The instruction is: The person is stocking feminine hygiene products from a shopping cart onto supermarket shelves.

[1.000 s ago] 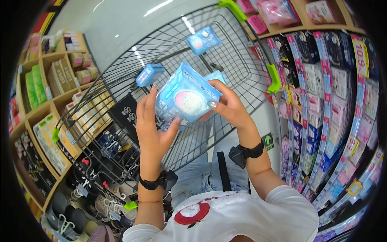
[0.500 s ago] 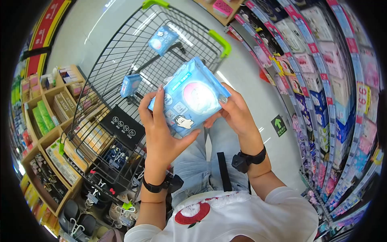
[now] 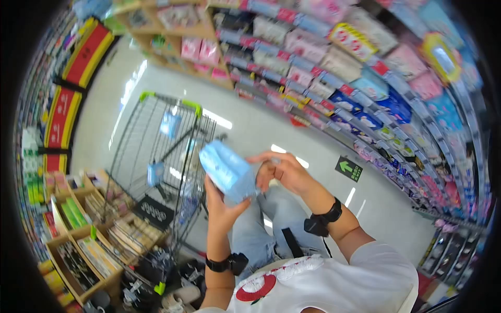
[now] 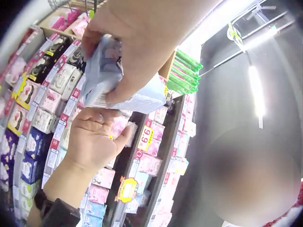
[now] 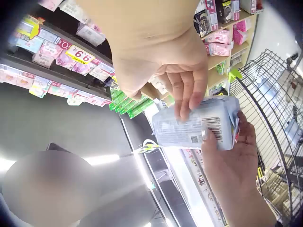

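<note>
A light blue soft plastic pack (image 3: 225,169) is held up in front of the body by my left hand (image 3: 222,208). Its narrow side faces up in the head view. In the right wrist view a barcode shows on the pack (image 5: 189,125), with the left thumb (image 5: 209,141) pressed beside it and the left fingers behind its end. My right hand (image 3: 289,172) is at the pack's right side, its fingers loosely bent. From the right wrist, its fingertips (image 5: 183,113) overlap the pack's edge.
A wire shopping cart (image 3: 169,99) with green corners stands ahead to the left, similar blue packs (image 3: 170,124) inside. Shelves of packaged goods (image 3: 313,68) line the right. Wooden cubby shelves (image 3: 112,274) and slippers stand at lower left. A green exit sign (image 3: 348,168) marks the floor.
The pack has turned from its printed front onto its narrow side. My right hand has loosened from its right edge while the left keeps its grip. The cart now appears lower and farther off.
</note>
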The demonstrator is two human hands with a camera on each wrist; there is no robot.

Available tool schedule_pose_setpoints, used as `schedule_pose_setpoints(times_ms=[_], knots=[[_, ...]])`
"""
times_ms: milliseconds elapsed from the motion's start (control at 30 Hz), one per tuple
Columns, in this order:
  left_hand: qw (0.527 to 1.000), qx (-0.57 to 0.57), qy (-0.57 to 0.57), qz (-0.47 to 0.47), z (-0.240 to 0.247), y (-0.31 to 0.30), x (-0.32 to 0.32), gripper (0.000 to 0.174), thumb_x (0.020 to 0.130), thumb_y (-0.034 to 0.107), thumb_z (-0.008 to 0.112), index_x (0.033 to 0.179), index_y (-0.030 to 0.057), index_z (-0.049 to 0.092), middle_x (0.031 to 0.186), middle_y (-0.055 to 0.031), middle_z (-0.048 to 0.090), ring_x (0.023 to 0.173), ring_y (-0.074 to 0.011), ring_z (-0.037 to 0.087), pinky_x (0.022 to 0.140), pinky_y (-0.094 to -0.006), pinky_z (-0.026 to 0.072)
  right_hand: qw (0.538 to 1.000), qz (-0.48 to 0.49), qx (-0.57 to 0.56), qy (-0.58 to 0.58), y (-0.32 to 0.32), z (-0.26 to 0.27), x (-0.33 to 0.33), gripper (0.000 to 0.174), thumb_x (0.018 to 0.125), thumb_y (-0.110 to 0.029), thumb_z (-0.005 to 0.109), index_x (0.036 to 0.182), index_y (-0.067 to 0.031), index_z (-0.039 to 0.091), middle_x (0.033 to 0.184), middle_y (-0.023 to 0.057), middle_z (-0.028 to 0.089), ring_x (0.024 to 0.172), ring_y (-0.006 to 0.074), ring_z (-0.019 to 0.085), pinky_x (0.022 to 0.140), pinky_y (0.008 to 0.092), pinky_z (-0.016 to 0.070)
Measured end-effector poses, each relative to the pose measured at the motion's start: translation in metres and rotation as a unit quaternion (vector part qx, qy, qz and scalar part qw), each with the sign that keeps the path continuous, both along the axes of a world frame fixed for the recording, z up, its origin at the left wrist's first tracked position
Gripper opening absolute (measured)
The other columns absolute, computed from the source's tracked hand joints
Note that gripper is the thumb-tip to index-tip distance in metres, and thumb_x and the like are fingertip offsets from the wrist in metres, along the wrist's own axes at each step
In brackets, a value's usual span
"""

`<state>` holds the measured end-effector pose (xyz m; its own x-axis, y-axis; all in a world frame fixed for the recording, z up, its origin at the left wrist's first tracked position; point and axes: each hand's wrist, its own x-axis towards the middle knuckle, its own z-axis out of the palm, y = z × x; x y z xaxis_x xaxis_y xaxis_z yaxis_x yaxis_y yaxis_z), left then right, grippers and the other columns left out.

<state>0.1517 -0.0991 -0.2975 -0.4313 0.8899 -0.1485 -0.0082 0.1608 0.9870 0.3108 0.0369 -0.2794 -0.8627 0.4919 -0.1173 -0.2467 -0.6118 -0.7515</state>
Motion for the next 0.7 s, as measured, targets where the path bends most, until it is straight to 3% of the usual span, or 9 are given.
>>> schedule_pose_setpoints(times_ms=[200,267,367,400,500,533,600,633,700], knots=[[0.985,0.033,-0.042,-0.167,0.048,-0.018,0.054,0.096,0.055,0.006,0.079,0.131,0.0000,0.020,0.122,-0.0133,0.041,0.114,-0.0228,0.045,0.095,-0.0372,0.0397,0.978,-0.140,0.106,-0.109,-0.056,0.008,0.066,0.043,0.087,-0.025,0.056,0.121,-0.0003,0.046,0.089,0.0065,0.061,0.076,0.0125,0.058,0.068,0.0243,0.0462],[0.975,0.072,0.016,-0.210,0.069,-0.027,0.084,0.096,0.055,0.009,0.080,0.131,-0.0004,0.021,0.122,-0.0140,0.042,0.113,-0.0235,0.046,0.093,-0.0369,0.0408,0.965,-0.212,0.093,-0.124,-0.077,0.009,0.085,0.041,0.087,-0.023,0.056,0.121,-0.0020,0.047,0.100,0.0056,0.061,0.085,0.0115,0.057,0.074,0.0250,0.0454],[0.955,0.114,0.081,-0.262,0.080,-0.050,0.110,0.097,0.054,0.014,0.082,0.130,-0.0005,0.024,0.121,-0.0155,0.042,0.110,-0.0254,0.048,0.091,-0.0364,0.0421,0.976,-0.204,-0.071,-0.005,-0.114,0.013,0.118,0.043,0.086,-0.025,0.059,0.122,-0.0032,0.046,0.112,0.0056,0.056,0.099,0.0129,0.056,0.086,0.0288,0.0447],[0.947,0.125,0.100,-0.278,0.082,-0.057,0.117,0.097,0.054,0.015,0.082,0.130,-0.0005,0.024,0.121,-0.0161,0.042,0.109,-0.0262,0.049,0.091,-0.0362,0.0425,0.981,-0.176,-0.083,0.013,-0.128,0.026,0.125,0.048,0.087,-0.029,0.058,0.125,-0.0034,0.044,0.119,0.0092,0.054,0.110,0.0168,0.053,0.094,0.0322,0.0423],[0.923,0.151,0.153,-0.318,0.102,-0.086,0.131,0.097,0.054,0.018,0.082,0.131,0.0013,0.026,0.122,-0.0173,0.042,0.109,-0.0274,0.049,0.087,-0.0361,0.0445,0.978,-0.105,-0.177,0.032,-0.167,0.004,0.139,0.048,0.089,-0.032,0.053,0.126,-0.0028,0.043,0.122,0.0118,0.052,0.115,0.0188,0.050,0.096,0.0336,0.0419],[0.922,0.132,0.138,-0.336,0.103,-0.095,0.136,0.097,0.054,0.018,0.082,0.132,0.0020,0.026,0.123,-0.0176,0.042,0.108,-0.0278,0.049,0.086,-0.0363,0.0453,0.965,-0.038,-0.217,0.142,-0.174,0.000,0.138,0.044,0.092,-0.033,0.045,0.126,-0.0050,0.045,0.122,0.0105,0.053,0.113,0.0206,0.051,0.095,0.0339,0.0422],[0.915,0.097,0.118,-0.373,0.108,-0.109,0.145,0.098,0.054,0.018,0.082,0.133,0.0033,0.026,0.124,-0.0181,0.041,0.107,-0.0285,0.050,0.084,-0.0368,0.0469,0.910,-0.033,-0.321,0.261,-0.206,0.017,0.140,0.042,0.092,-0.037,0.042,0.120,-0.0064,0.051,0.120,0.0116,0.055,0.110,0.0247,0.053,0.096,0.0372,0.0421],[0.907,0.129,0.160,-0.367,0.108,-0.111,0.153,0.098,0.054,0.017,0.082,0.133,0.0036,0.025,0.126,-0.0185,0.039,0.104,-0.0287,0.052,0.081,-0.0365,0.0482,0.874,-0.029,-0.367,0.318,-0.217,0.027,0.143,0.042,0.092,-0.039,0.041,0.117,-0.0070,0.055,0.118,0.0122,0.056,0.108,0.0267,0.054,0.096,0.0389,0.0421],[0.883,0.198,0.237,-0.354,0.109,-0.107,0.173,0.099,0.055,0.015,0.081,0.135,0.0043,0.024,0.130,-0.0195,0.034,0.097,-0.0290,0.056,0.076,-0.0360,0.0509,0.873,-0.096,-0.354,0.320,-0.221,0.012,0.159,0.048,0.092,-0.045,0.037,0.122,-0.0102,0.051,0.122,0.0098,0.053,0.110,0.0288,0.052,0.098,0.0410,0.0383]])
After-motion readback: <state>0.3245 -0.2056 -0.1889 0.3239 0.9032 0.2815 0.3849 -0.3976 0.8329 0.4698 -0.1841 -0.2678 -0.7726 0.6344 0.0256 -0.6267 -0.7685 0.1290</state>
